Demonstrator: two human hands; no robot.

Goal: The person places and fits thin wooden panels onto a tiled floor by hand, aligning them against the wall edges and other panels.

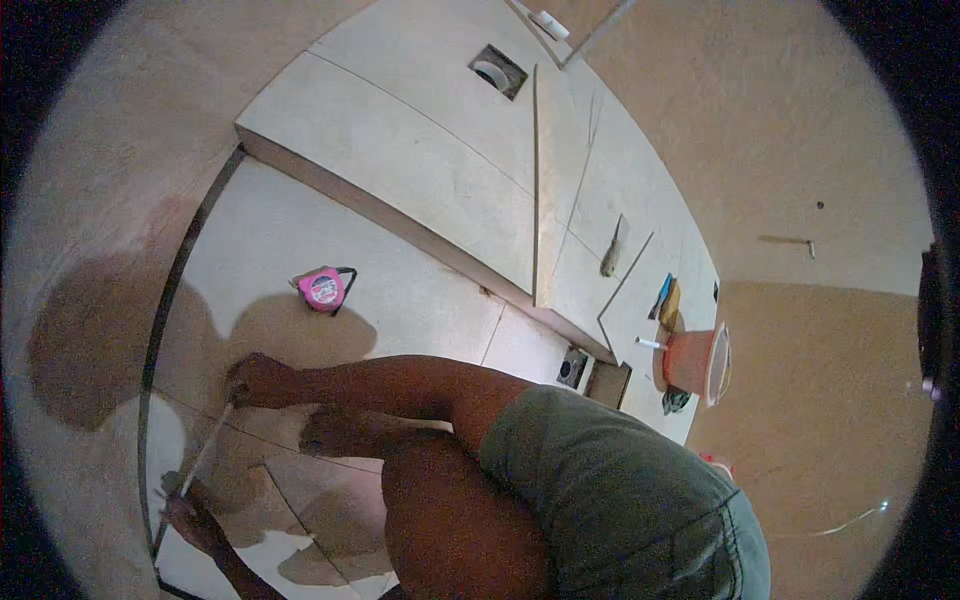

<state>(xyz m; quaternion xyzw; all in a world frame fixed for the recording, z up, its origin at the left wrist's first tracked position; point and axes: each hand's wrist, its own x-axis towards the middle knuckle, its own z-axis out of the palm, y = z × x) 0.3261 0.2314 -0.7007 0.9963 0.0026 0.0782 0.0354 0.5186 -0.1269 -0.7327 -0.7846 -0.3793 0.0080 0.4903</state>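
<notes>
My right hand is closed low over the pale floor tiles, at one end of a thin pale strip. At the strip's other end is my left hand, its fingers closed round it near the dark gap along the wall; the strip slants between the two hands. Whether it is a stick or a narrow strip, I cannot tell. A pink tape measure with a black strap lies on the tiles beyond my right hand. My bare foot rests beside that hand, below the green shorts.
A raised tiled ledge runs across the far side, with a square pipe opening in it. On it lie a long thin strip and a pointed trowel-like tool. An orange bucket stands at right. Bare plaster wall borders the left.
</notes>
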